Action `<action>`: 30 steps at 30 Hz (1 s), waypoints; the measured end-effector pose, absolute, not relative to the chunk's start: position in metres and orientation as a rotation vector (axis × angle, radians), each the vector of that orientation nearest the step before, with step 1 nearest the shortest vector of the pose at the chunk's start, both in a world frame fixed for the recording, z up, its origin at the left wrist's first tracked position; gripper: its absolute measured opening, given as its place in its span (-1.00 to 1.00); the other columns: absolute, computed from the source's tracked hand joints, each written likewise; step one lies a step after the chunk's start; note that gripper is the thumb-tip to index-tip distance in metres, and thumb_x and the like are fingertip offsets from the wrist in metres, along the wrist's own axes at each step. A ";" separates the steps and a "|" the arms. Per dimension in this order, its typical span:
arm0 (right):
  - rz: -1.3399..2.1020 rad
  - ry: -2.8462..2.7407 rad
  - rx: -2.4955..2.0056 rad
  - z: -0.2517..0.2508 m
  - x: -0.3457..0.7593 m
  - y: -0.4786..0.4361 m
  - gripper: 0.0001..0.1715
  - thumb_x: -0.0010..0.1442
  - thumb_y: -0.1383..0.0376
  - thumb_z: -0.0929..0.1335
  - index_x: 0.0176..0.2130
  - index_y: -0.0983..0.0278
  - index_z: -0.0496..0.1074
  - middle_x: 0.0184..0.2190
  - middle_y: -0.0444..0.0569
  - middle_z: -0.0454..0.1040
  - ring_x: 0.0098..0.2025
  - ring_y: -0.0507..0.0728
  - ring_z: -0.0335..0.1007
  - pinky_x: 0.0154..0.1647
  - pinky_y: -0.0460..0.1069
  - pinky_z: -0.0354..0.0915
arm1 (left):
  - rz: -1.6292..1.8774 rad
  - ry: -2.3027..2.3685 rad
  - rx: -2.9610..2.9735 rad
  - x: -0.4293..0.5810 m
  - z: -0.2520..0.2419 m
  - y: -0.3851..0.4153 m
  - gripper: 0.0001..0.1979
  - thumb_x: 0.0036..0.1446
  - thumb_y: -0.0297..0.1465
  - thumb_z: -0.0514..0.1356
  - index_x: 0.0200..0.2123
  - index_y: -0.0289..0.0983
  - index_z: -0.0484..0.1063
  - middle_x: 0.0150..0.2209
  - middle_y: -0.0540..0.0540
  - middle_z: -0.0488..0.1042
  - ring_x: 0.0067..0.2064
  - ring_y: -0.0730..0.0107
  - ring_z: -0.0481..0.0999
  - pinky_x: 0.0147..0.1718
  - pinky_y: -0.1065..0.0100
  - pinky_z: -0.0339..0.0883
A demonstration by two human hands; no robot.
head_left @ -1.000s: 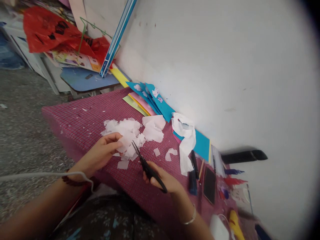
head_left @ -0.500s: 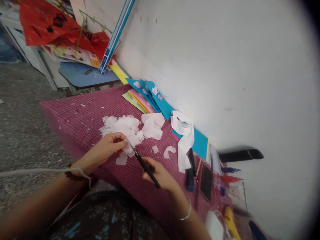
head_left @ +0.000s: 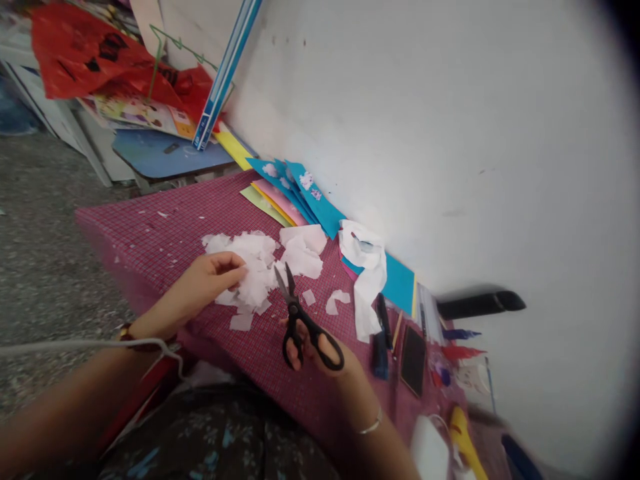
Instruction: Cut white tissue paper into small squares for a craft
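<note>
My right hand has its fingers through the handles of black-handled scissors. The blades stand apart, pointing up and away over the table. Left of them, my left hand is closed in a pinch, thumb against forefinger, on white paper that blends into the pile behind it. That pile of cut white paper pieces lies under and beyond the fingertips. Larger white sheets lie beside the pile. A small square scrap and a curved scrap are to the right of the blades.
On the checked red tablecloth, blue cards lean by the wall. A white paper strip lies over blue paper. A phone, pens and a yellow-handled item are at right. A white cord crosses my left arm.
The scissors have opened and pulled back right, away from my left fingers, turning so both handle loops show. My left hand has shifted slightly up and left, still pinched.
</note>
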State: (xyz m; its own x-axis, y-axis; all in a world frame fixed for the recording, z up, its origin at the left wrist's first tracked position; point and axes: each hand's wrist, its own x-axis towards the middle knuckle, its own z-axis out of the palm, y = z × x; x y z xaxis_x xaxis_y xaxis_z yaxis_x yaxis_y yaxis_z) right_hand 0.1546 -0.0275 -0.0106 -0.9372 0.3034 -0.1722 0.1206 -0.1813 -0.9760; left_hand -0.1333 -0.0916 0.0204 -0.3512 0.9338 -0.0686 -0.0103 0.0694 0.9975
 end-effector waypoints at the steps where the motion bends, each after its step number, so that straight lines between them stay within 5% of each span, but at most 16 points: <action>1: 2.333 -1.780 -0.507 -0.015 0.160 -0.030 0.06 0.10 -0.43 0.21 0.20 0.30 0.29 -0.37 -0.07 0.34 -0.46 0.04 0.24 -0.40 -0.02 0.19 | 1.387 1.547 1.017 -0.135 0.021 -0.090 -0.81 -0.02 -0.25 0.29 -0.44 -0.26 0.52 -0.52 -0.03 0.49 -0.49 0.41 0.38 -0.48 0.41 0.24; 5: 2.429 -1.367 -0.552 -0.030 0.182 -0.041 -0.03 0.11 -0.34 0.32 0.19 0.29 0.34 -0.38 -0.07 0.38 -0.48 0.03 0.26 -0.43 -0.04 0.16 | 1.321 1.872 1.348 -0.138 0.023 -0.082 -0.68 0.08 -0.25 0.20 -0.13 -0.24 0.57 -0.13 -0.18 0.61 -0.17 0.12 0.55 -0.17 0.18 0.40; 8: 2.415 -1.291 -0.557 -0.037 0.195 -0.048 -0.06 0.13 -0.31 0.33 0.18 0.30 0.37 -0.39 -0.06 0.40 -0.48 0.03 0.27 -0.45 -0.05 0.16 | 1.397 2.083 1.603 -0.129 0.021 -0.077 -0.56 0.08 -0.32 0.21 0.06 -0.21 0.48 0.09 -0.18 0.50 0.16 -0.07 0.41 0.19 -0.03 0.20; 10: 2.411 -1.262 -0.528 -0.040 0.200 -0.051 -0.07 0.12 -0.31 0.34 0.16 0.32 0.38 -0.40 -0.07 0.40 -0.50 0.02 0.27 -0.45 -0.05 0.16 | 1.440 2.075 1.663 -0.118 0.020 -0.074 -0.50 0.07 -0.34 0.23 0.13 -0.20 0.42 0.14 -0.18 0.46 0.22 -0.10 0.34 0.25 -0.07 0.11; 14: 2.428 -1.247 -0.448 -0.043 0.202 -0.056 -0.03 0.09 -0.34 0.34 0.14 0.33 0.39 -0.41 -0.10 0.39 -0.51 0.02 0.27 -0.47 -0.05 0.17 | 1.370 1.623 1.429 -0.081 0.023 -0.070 -0.36 0.03 -0.35 0.25 0.23 -0.19 0.28 0.16 -0.23 0.41 -0.04 0.13 0.51 -0.12 0.13 0.44; 17: 2.432 -1.303 -0.341 -0.043 0.202 -0.059 0.00 0.06 -0.36 0.33 0.14 0.32 0.39 -0.41 -0.11 0.40 -0.51 0.02 0.26 -0.47 -0.05 0.18 | 1.213 1.206 1.099 -0.052 0.028 -0.067 -0.26 -0.07 -0.44 0.30 0.23 -0.16 0.27 0.20 -0.23 0.38 -0.27 0.39 0.52 -0.41 0.38 0.39; 20: 2.437 -1.309 -0.265 -0.041 0.200 -0.061 0.02 0.03 -0.38 0.33 0.13 0.32 0.39 -0.43 -0.12 0.39 -0.54 0.01 0.24 -0.50 -0.06 0.17 | 1.122 0.952 0.850 -0.033 0.031 -0.061 -0.46 -0.15 -0.47 0.37 0.00 -0.24 0.47 -0.09 -0.15 0.56 -0.41 0.48 0.47 -0.48 0.45 0.34; 23: 2.418 -1.301 -0.234 -0.038 0.200 -0.063 0.04 0.01 -0.40 0.33 0.11 0.33 0.40 -0.46 -0.14 0.37 -0.56 0.00 0.21 -0.52 -0.06 0.15 | 1.149 0.847 0.669 -0.026 0.030 -0.055 -0.80 -0.18 -0.49 0.39 -0.40 -0.32 0.50 -0.48 -0.01 0.50 -0.52 0.55 0.39 -0.54 0.52 0.28; 30: 2.156 -1.146 -0.247 -0.027 0.223 -0.057 -0.10 0.15 -0.30 0.31 0.13 0.32 0.38 -0.46 -0.12 0.35 -0.52 0.01 0.18 -0.46 -0.05 0.11 | 1.339 1.151 0.782 -0.071 0.037 -0.058 -0.86 -0.21 -0.50 0.38 -0.54 -0.30 0.46 -0.48 0.00 0.48 -0.46 0.53 0.40 -0.49 0.51 0.29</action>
